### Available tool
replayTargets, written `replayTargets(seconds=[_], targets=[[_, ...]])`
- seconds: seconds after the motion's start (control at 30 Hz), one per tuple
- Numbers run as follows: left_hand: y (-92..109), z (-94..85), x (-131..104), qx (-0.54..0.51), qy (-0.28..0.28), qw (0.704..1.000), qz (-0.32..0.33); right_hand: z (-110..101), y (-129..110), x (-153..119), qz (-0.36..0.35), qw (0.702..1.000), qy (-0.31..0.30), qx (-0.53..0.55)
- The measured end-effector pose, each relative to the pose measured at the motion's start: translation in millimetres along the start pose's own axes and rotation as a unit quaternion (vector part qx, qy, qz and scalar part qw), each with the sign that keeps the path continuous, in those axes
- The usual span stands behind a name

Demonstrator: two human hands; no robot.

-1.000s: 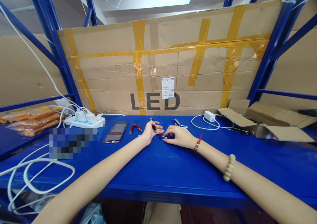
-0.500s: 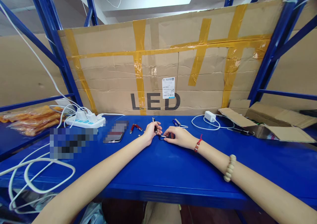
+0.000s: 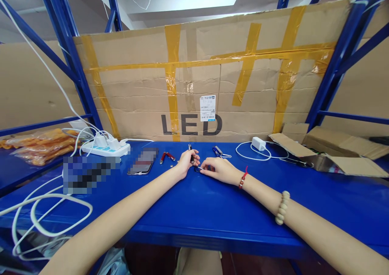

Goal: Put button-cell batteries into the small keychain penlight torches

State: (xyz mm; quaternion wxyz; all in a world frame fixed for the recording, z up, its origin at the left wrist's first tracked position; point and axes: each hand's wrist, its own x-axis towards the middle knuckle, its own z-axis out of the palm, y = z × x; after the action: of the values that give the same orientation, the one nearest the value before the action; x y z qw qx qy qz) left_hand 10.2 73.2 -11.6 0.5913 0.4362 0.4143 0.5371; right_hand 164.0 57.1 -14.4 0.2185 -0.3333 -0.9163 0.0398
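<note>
My left hand [image 3: 186, 163] is closed around a slim dark pen-like object [image 3: 191, 157] with a silvery tip, held upright. Just to its right, my right hand [image 3: 219, 169] pinches a small dark piece with a light edge [image 3: 198, 168], low over the blue shelf. Its exact shape is too small to tell. Behind my right hand lies a blue item with a metal clip [image 3: 217, 151]. Two small red objects [image 3: 167, 157] rest left of my left hand, near a tiny round piece [image 3: 171, 166].
A phone [image 3: 142, 162] and a white power strip [image 3: 106, 148] with cables lie left on the blue shelf [image 3: 188, 210]. Right are a white charger [image 3: 258, 143] with its cable and an open cardboard box [image 3: 337, 157]. A large cardboard sheet [image 3: 136, 96] stands behind.
The whole view has shifted slightly. Both hands keep nearly the same pose; the fingers of my right hand and the small dark piece have moved very slightly.
</note>
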Motion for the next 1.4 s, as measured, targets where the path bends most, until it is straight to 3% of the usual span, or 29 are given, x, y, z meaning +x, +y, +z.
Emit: replayTargets(seconds=[0.73, 1.07, 1.4], targets=[[-0.4, 3.2, -3.4, 0.059, -0.016, 0.998, 0.023, -1.3, -4.9, -0.1, -0.046, 0.976, 0.182, -0.110], [0.9, 4.9, -7.4, 0.121, -0.067, 0.990, 0.031, 0.0, -1.6, -0.4, -0.044, 0.975, 0.166, -0.140], [-2.2, 4.7, -6.3, 0.157, -0.068, 0.984, 0.037, -1.1, -3.0, -0.8, -0.029, 0.981, 0.144, -0.126]])
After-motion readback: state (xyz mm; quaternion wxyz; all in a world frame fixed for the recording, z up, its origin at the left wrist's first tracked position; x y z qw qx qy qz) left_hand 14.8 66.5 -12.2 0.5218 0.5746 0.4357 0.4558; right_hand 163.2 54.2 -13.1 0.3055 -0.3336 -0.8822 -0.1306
